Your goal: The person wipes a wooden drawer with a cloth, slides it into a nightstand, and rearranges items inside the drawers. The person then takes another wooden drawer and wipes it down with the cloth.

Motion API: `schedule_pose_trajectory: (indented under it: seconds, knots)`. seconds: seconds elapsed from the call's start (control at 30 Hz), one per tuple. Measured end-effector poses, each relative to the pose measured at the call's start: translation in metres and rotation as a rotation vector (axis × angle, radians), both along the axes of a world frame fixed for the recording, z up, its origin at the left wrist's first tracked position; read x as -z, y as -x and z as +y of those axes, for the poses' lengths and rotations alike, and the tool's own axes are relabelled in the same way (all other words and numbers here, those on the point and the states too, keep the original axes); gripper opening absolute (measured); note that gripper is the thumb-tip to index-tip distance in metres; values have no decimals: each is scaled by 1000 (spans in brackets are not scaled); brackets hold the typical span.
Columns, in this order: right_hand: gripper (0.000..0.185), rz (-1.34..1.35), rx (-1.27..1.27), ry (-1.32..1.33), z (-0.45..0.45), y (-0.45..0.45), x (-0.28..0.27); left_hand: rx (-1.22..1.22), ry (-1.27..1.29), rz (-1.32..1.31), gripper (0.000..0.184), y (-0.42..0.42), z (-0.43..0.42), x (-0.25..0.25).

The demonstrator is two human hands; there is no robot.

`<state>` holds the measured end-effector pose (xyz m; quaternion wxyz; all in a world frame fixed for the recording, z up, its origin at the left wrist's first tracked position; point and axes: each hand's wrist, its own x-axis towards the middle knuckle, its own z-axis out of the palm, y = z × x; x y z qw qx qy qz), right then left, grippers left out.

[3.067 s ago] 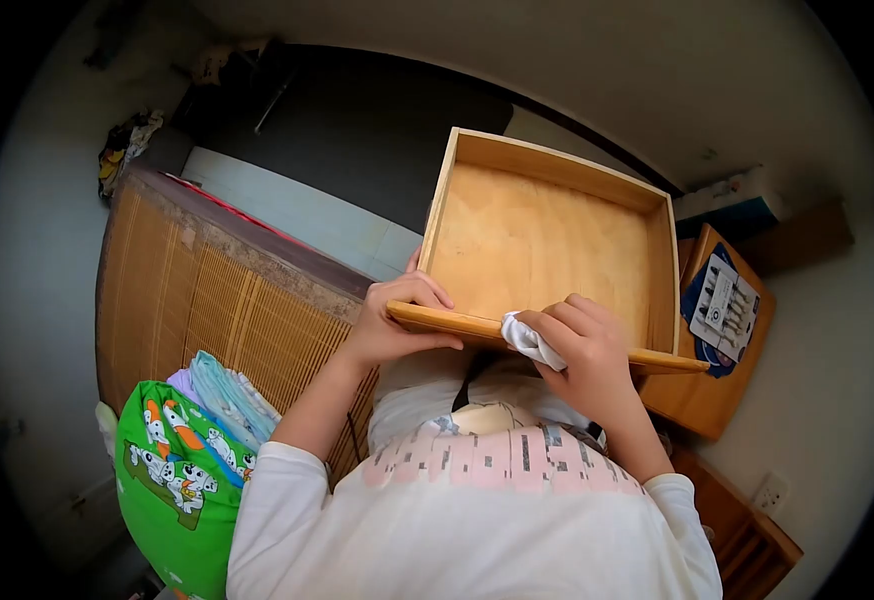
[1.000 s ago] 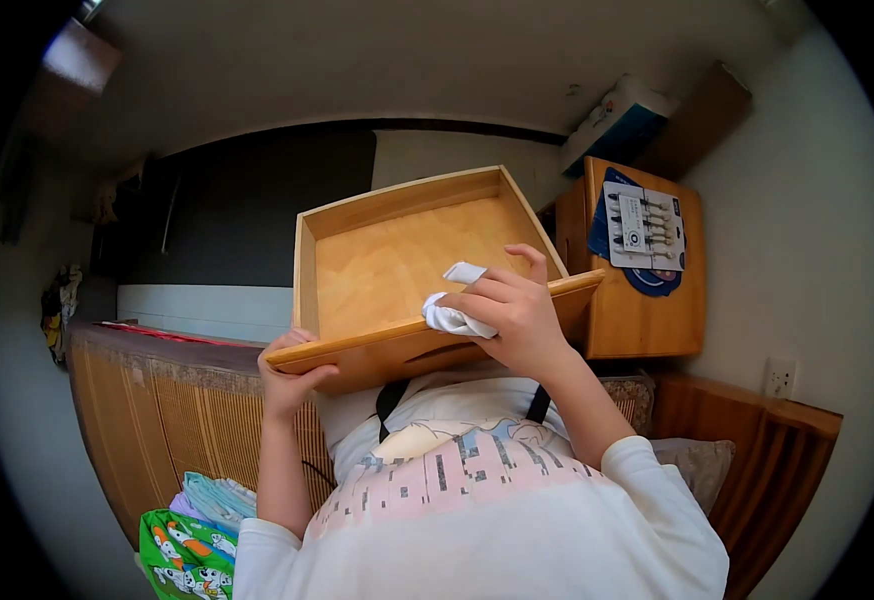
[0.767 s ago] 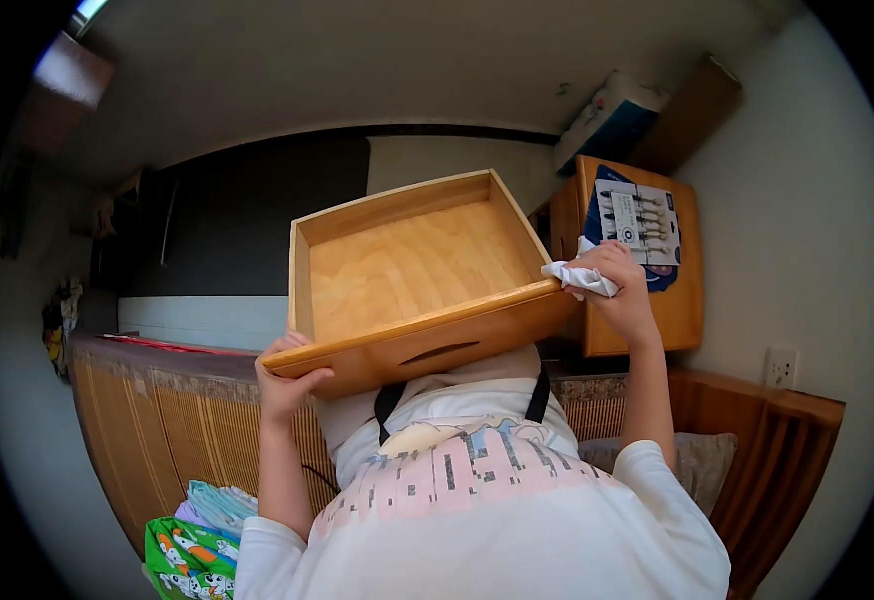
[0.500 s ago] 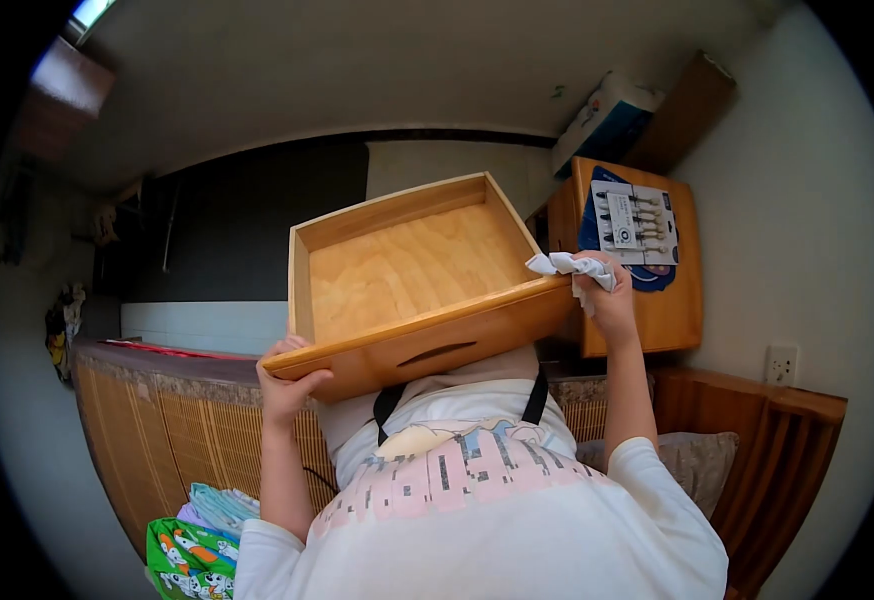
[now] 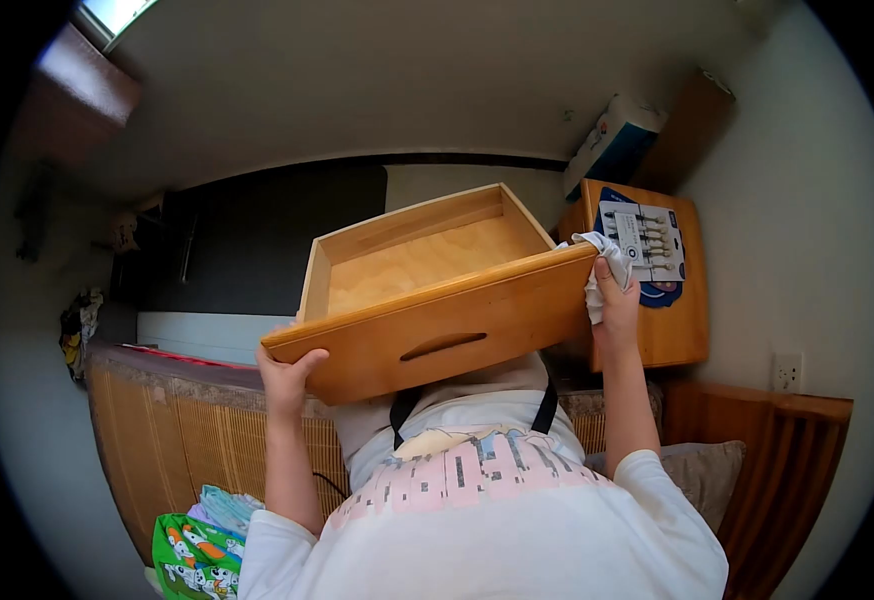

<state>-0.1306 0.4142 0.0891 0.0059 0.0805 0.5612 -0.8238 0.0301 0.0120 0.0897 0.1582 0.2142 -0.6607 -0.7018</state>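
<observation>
A wooden drawer (image 5: pixel 437 335) is held above my lap, its front panel with the dark curved handle slot tilted up towards me. The part of its inside that shows is bare wood. My left hand (image 5: pixel 292 375) grips the left end of the front panel, thumb on the face and the other fingers mostly hidden behind it. At the right end, my right hand (image 5: pixel 617 305) holds a crumpled white cloth (image 5: pixel 594 290) against the panel's edge, with the cloth partly draped over the corner.
To the right stands a wooden cabinet (image 5: pixel 682 320) carrying a packaged set of small items (image 5: pixel 647 240) on a blue packet. A mat-covered bed (image 5: pixel 207 430) spans behind me, with a green patterned bag (image 5: pixel 197 560) at lower left. A wall socket (image 5: pixel 786 372) is at right.
The drawer's front panel has tipped up to face me more. My right hand has moved with the cloth from the panel's middle to its right end. My left hand keeps its grip.
</observation>
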Motion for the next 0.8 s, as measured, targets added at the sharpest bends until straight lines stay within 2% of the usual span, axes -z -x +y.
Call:
schedule_pose_trajectory:
  seconds: [0.13,0.2,0.23,0.37,0.43,0.5,0.57,0.6,0.63,0.7,0.8]
  knots:
    - [34,46,71,-52,-12,31,-62,-20,50,66,32,17,10,-87]
    - [37,100,96,-93,-21,40,-78,5,29,73,29,19,8,-102]
    - [37,110,75,-89,-27,44,-81,53,5,69,27,20,6,-106]
    - [36,45,128,-228,-40,53,-75,-39,-241,51,28,31,0,-76]
    - [32,91,-4,16,-36,51,-70,-56,-265,36,32,28,-4,-67]
    - [35,32,6,68,-35,48,-72,4,-259,54,31,25,-5,-74]
    - [40,94,-2,-137,-29,43,-86,-18,-223,29,31,18,-6,-91]
    - [43,83,7,-242,-25,41,-94,21,-300,28,30,17,-9,-99]
    - [43,80,0,-243,-26,39,-101,60,-376,25,30,16,-11,-106]
    - [43,91,-27,-376,-30,34,-110,99,-349,-28,31,18,-16,-109]
    - [45,87,25,-470,-28,42,-91,240,-261,-42,36,23,-14,-109]
